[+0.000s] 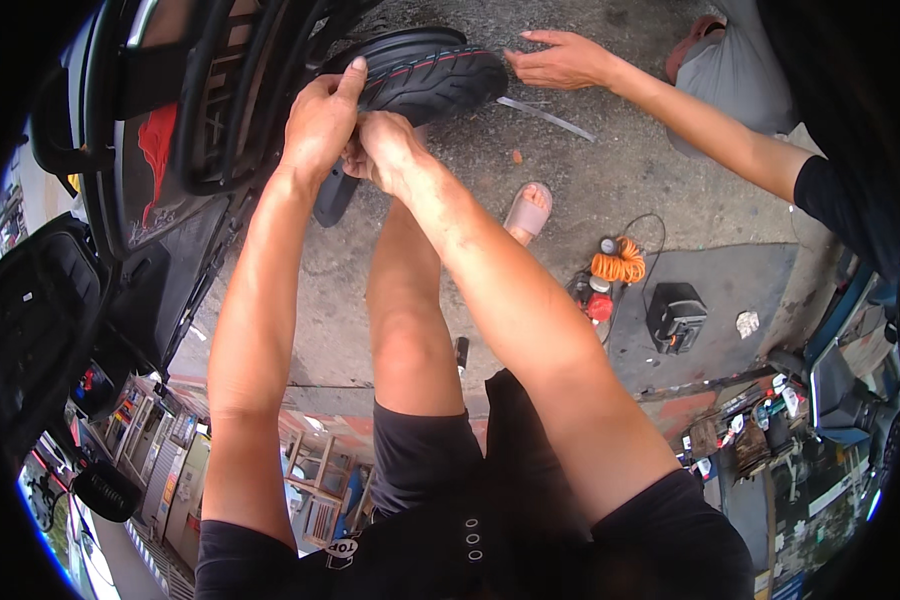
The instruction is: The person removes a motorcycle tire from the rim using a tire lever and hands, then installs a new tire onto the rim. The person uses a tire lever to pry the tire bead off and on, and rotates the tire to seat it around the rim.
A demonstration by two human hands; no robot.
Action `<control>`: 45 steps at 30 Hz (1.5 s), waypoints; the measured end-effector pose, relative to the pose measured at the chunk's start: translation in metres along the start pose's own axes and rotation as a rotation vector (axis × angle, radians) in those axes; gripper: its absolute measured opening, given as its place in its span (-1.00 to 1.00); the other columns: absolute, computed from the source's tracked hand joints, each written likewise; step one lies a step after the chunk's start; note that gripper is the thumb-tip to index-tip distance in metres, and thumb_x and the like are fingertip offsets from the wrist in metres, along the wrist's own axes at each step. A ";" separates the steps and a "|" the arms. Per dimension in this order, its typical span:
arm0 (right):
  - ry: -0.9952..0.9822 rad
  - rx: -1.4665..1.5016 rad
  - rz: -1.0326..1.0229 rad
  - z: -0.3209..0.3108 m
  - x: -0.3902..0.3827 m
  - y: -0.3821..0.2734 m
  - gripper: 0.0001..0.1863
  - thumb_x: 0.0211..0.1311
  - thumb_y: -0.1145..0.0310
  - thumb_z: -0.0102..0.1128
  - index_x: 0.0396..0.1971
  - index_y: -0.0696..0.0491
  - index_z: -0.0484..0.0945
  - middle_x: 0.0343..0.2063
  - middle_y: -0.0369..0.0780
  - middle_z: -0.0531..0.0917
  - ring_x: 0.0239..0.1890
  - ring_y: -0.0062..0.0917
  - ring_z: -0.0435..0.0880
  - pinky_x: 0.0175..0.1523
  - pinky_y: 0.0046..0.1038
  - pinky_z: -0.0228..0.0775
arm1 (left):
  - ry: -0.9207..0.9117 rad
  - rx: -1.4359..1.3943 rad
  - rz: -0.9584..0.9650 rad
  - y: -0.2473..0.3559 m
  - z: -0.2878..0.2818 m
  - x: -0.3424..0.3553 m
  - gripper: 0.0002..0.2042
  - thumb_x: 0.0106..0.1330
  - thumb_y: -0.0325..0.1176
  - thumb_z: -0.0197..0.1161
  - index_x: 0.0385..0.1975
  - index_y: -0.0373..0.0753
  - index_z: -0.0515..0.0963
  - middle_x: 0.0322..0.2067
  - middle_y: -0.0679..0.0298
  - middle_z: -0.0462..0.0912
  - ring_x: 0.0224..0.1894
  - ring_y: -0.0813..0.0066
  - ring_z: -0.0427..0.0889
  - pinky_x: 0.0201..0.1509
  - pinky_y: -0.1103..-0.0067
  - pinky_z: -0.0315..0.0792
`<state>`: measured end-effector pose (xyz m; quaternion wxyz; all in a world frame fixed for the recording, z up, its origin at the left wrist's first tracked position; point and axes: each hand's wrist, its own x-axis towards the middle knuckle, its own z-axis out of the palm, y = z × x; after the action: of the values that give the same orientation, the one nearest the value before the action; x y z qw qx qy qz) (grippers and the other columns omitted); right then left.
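1. Centre of the grip: we see the right hand (388, 145) with its fingers curled at the near edge of the black tyre (440, 84); the fingertips are hidden, so we cannot tell what they grasp.
2. Left hand (320, 118): we find it just left of the right hand, thumb raised beside the tyre's left end — its other fingers are turned away, and we cannot tell whether they are clenched on anything.
3. Tyre: it lies at the far side of the scene, beyond both hands; we note a thin red line along its grooved tread.
4. Below the hands, a dark curved piece (336, 200) shows, nearer to us.
5. Right of the tyre, a co-worker's hand (562, 62) reaches in, fingers spread; a pale strip (545, 117) lies on the ground (470, 160) nearby.
6. Farther out — left, a black vehicle frame (202, 95); right, an orange coiled hose (620, 262) and a black case (676, 318) on a dark mat (750, 285).
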<state>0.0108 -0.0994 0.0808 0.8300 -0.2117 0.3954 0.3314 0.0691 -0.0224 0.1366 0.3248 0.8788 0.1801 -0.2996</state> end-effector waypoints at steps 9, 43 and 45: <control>0.874 -1.371 -0.181 -0.364 0.084 0.032 -0.62 0.28 0.18 0.19 -0.25 0.22 0.76 -0.28 0.09 0.77 -0.08 -0.03 0.76 0.14 -0.17 0.55 | -0.359 0.112 -0.312 -0.010 -0.026 0.001 -0.65 0.52 -0.21 0.12 -0.09 -0.49 0.45 -0.32 0.03 0.66 -0.52 0.42 0.69 -0.48 0.44 0.57; 0.406 -1.413 -0.214 -0.338 -0.041 0.057 -0.56 0.57 0.12 -0.13 -0.08 0.15 0.65 -0.30 0.09 0.73 -0.14 -0.01 0.73 0.02 -0.10 0.51 | -0.191 0.188 -0.107 -0.050 0.000 -0.026 -0.72 0.39 -0.42 0.05 -0.16 -0.55 0.57 -0.65 0.24 0.48 -0.71 0.45 0.48 -0.61 0.44 0.40; 0.452 -1.325 -0.145 -0.347 -0.095 0.074 -0.59 0.53 0.19 -0.09 -0.09 0.18 0.67 -0.38 0.05 0.72 -0.22 -0.08 0.72 -0.02 -0.13 0.50 | -0.193 0.234 -0.079 -0.046 0.001 -0.030 -0.70 0.38 -0.39 0.04 -0.28 -0.57 0.59 -0.53 -0.09 0.66 -0.52 0.11 0.72 -0.41 0.28 0.56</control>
<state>-0.2657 -0.2977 -0.0578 0.4435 -0.7623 0.2580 0.3944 0.0224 0.0060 0.1341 0.2238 0.8701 0.1463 -0.4140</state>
